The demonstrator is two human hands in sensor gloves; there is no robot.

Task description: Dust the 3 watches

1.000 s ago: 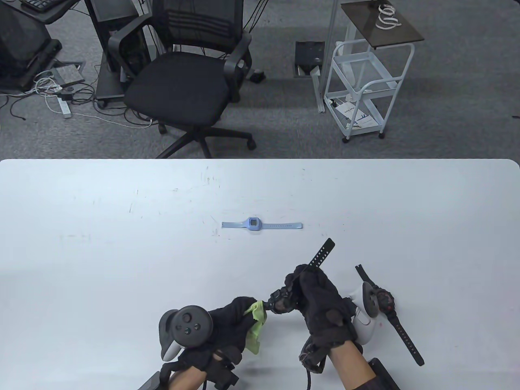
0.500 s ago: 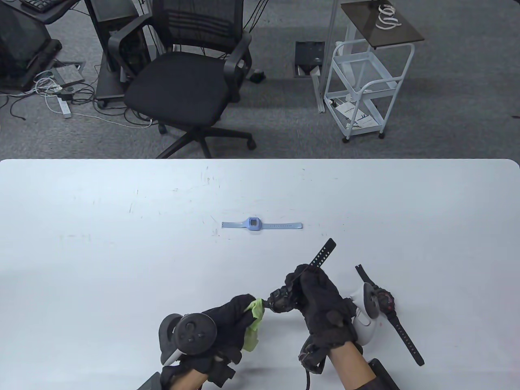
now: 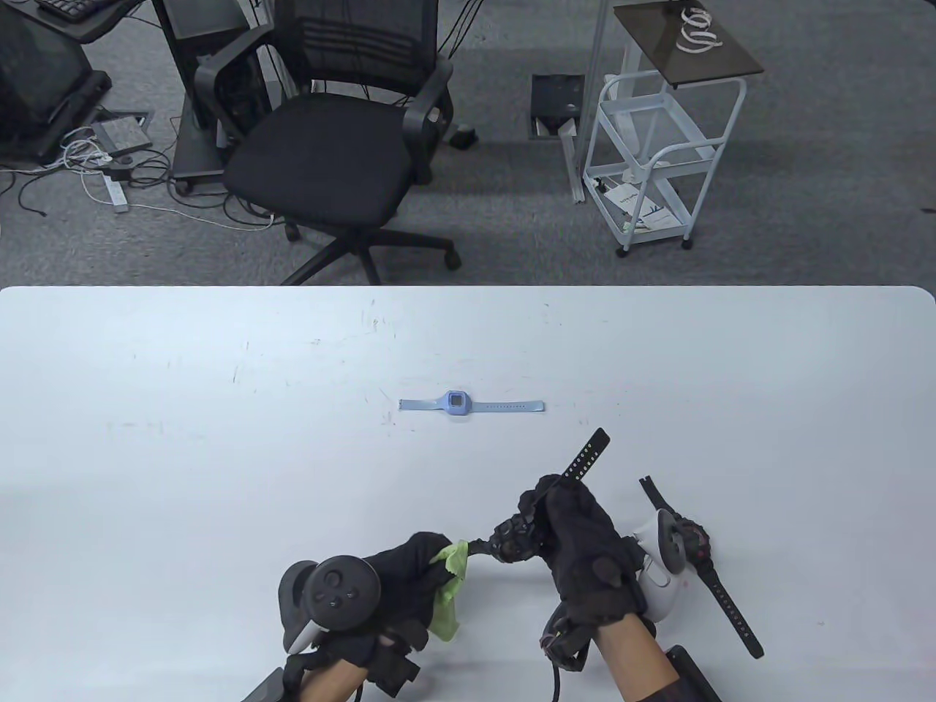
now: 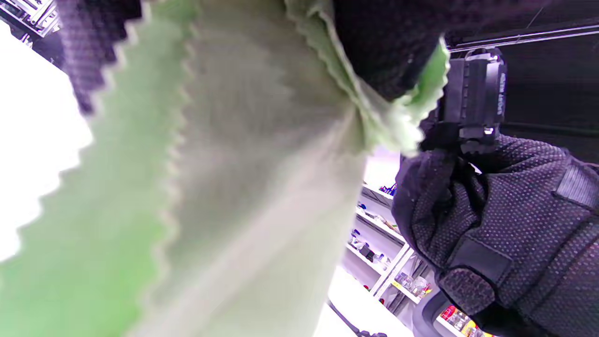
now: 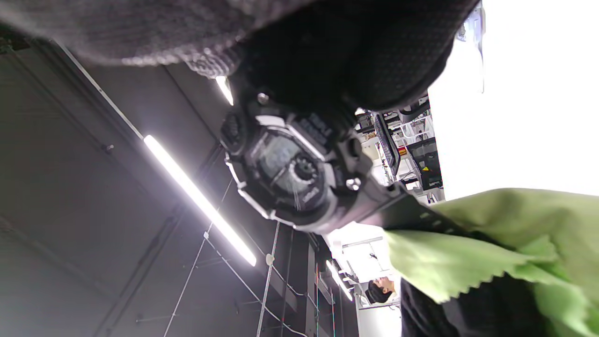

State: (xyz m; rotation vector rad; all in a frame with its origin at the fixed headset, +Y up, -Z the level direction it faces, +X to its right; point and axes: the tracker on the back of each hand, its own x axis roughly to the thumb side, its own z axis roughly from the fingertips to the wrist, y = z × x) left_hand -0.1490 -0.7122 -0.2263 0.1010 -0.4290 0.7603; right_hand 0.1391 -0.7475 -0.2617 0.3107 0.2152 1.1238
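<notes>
The black digital watch (image 3: pixel 512 542) is being gripped above the table (image 3: pixel 183 439) by the right hand (image 3: pixel 578 548), while the left hand (image 3: pixel 409 578) is pinching a green cloth (image 3: pixel 447 592) around its strap end.

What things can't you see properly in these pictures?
- Table view: the right hand covers most of the held black watch.
- Table view: the right hand's tracker hides part of the second black watch.
- Table view: the blue watch is too small to read.
- Left wrist view: the blurred green cloth fills most of the picture.
</notes>
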